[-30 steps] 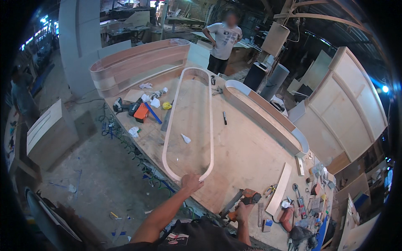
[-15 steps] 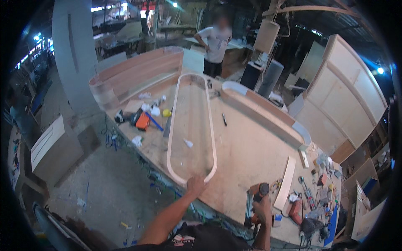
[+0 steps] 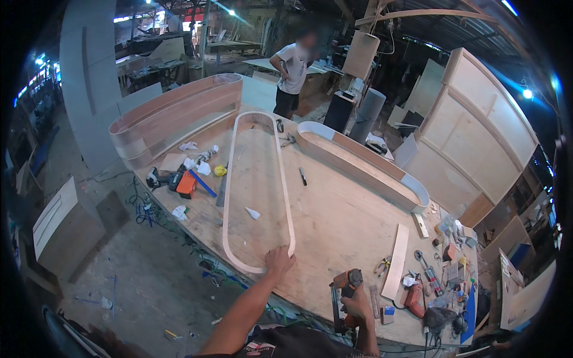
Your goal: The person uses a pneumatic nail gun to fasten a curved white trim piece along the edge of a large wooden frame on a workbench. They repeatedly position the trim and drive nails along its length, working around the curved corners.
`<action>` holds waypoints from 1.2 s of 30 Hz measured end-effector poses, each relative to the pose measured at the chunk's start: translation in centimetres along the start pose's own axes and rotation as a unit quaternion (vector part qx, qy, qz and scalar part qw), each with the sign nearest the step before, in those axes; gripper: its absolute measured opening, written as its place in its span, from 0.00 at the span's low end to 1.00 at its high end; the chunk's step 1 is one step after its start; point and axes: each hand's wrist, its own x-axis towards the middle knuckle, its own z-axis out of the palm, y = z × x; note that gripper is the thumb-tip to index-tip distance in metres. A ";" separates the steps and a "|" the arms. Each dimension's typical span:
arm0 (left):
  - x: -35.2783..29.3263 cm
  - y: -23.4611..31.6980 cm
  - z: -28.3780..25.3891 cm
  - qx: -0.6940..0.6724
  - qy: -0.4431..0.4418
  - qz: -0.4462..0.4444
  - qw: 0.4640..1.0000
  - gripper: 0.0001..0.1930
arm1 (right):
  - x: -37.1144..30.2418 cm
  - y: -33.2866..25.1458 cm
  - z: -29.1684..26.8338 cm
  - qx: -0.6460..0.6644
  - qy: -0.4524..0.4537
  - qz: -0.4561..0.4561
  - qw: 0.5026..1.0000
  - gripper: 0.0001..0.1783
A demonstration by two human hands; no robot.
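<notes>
A long oval wooden frame (image 3: 227, 206) with a thin pale rim lies on the large wooden worktable. My left hand (image 3: 279, 261) is closed over the right side of its near end. My right hand (image 3: 358, 305) grips the handle of a nail gun (image 3: 347, 278), its orange-brown head turned up, close to the table's front edge. A small white scrap (image 3: 252, 213) lies inside the oval. To the right of the nail gun are a curved pale wood strip (image 3: 395, 262), pliers (image 3: 382, 266) and a small blue-topped box (image 3: 388, 314).
A tall oval shell (image 3: 173, 116) and a lower oval tray (image 3: 364, 167) stand at the back. A cordless drill (image 3: 161, 178) and orange tool (image 3: 187, 186) lie left; a red drill (image 3: 415, 299) and hand tools crowd the right. A person (image 3: 292, 74) stands beyond the table.
The view has swung a little to the right. My left hand now sits further right on the oval's near end. The nail gun in my right hand has shifted slightly left.
</notes>
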 end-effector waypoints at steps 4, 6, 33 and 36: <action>1.9 1.0 1.2 -0.004 -0.013 -0.024 1.000 0.16 | -0.2 1.2 -0.6 0.007 0.024 0.004 1.000 0.44; 1.9 1.3 1.8 -0.006 -0.020 -0.030 0.999 0.16 | 0.2 2.7 -1.2 -0.008 0.047 -0.004 0.999 0.43; -5.7 -4.4 -2.0 0.098 -0.062 0.020 0.993 0.22 | 3.0 -3.4 -1.9 -0.004 0.037 -0.022 0.999 0.34; -6.9 -4.9 -2.2 0.062 -0.019 0.053 0.996 0.21 | 3.7 -4.2 -1.9 -0.020 0.018 -0.031 0.999 0.35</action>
